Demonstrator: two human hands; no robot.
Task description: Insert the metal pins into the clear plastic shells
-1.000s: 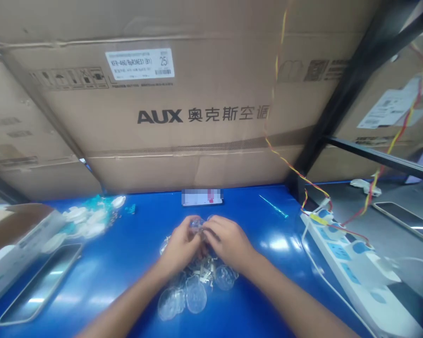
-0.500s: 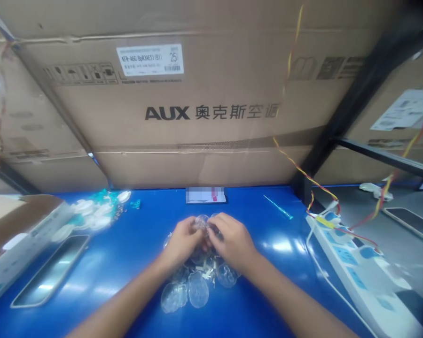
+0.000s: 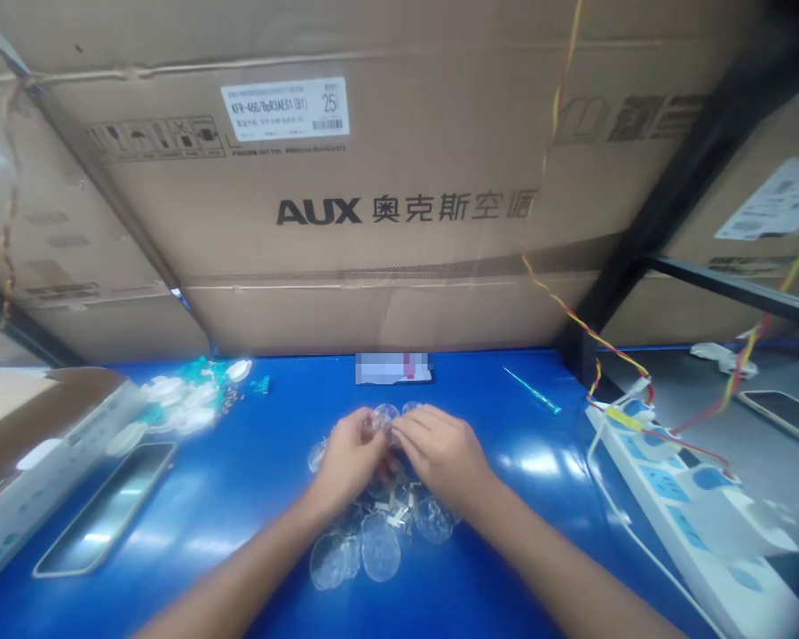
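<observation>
My left hand (image 3: 352, 459) and my right hand (image 3: 443, 453) meet over the middle of the blue table (image 3: 253, 461). Their fingers close around a small transparent plastic dome (image 3: 384, 417), and part of it is hidden. Just below my hands lies a loose pile of transparent round plastic pieces (image 3: 380, 547), mixed with small metal clips (image 3: 399, 508). A single transparent piece (image 3: 317, 456) rests beside my left hand.
Near the far edge lie a blurred card (image 3: 392, 367) and a thin blue tool (image 3: 533, 390). White and teal parts (image 3: 179, 399) sit at the left, beside a dark-framed glass panel (image 3: 105, 508) and a box (image 3: 46, 435). A white power strip (image 3: 685, 506) with wires lies right.
The whole view has shifted slightly right and the far wall sits a little higher. My hands stay together over the pile, with only small finger movement around the dome.
</observation>
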